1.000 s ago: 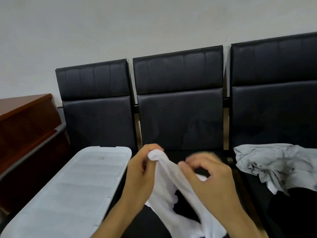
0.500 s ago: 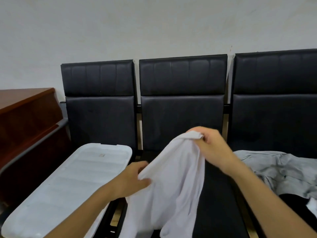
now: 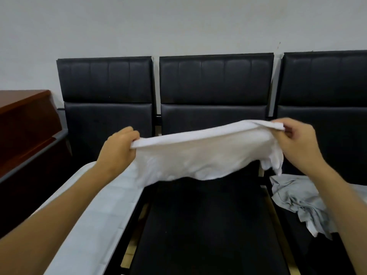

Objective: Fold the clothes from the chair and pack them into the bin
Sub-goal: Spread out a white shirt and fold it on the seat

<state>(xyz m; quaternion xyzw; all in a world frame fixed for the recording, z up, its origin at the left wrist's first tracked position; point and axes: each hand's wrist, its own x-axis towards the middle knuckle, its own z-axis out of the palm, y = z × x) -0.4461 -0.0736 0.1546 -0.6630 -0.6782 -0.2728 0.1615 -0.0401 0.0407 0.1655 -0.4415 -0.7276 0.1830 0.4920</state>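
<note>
hands pinch a white garment (image 3: 200, 153) by its top edge, left hand (image 3: 119, 149) and right hand (image 3: 296, 143) spread wide above the middle chair seat (image 3: 198, 225), beside a white bin lid (image 3: 95, 215).

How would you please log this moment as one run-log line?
left hand: grips white cloth garment | right hand: grips garment's other end | garment: stretched above middle black padded chair | grey crumpled garment: right chair, unfolded
</note>
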